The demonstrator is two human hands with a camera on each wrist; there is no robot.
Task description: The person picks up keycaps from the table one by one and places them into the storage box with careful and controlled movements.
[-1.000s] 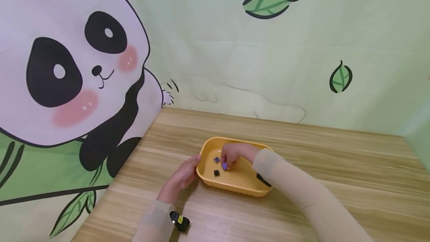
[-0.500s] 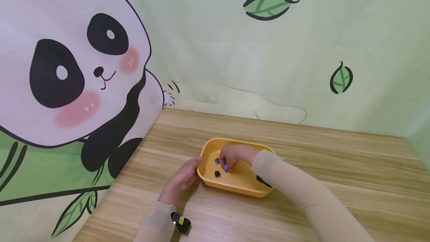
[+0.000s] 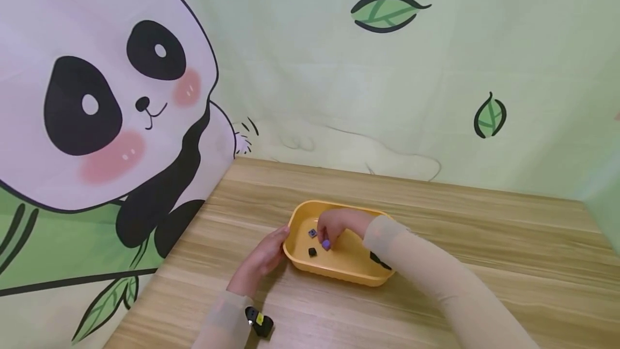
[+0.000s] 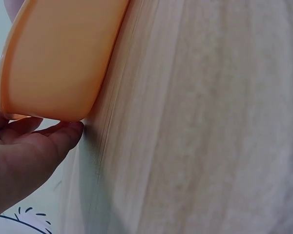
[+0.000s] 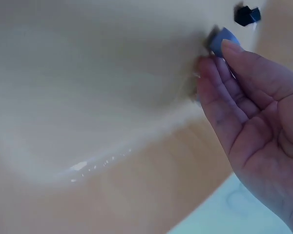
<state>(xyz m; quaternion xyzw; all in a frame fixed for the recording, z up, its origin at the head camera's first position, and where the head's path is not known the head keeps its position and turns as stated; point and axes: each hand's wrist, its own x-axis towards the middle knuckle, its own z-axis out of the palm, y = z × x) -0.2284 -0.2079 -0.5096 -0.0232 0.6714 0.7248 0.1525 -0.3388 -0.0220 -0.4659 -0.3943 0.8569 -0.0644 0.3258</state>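
Observation:
A yellow plastic tray stands on the table. At its left end my left hand rests against the outside, and in the left wrist view the fingers touch the tray wall. My right hand reaches down inside the tray. It pinches a small purple block between thumb and fingertips, close to the tray floor; the right wrist view shows the thumb on this block. Left of that hand, a grey-blue piece and a small black block lie on the tray floor.
The wood-grain table meets a pale green cloth backdrop printed with a panda and leaves. A black device is worn at the left wrist. Another dark device shows under the right sleeve.
The purple block has shifted slightly toward the front of the tray and shows more beneath the right fingers. The left hand keeps its place at the tray's end.

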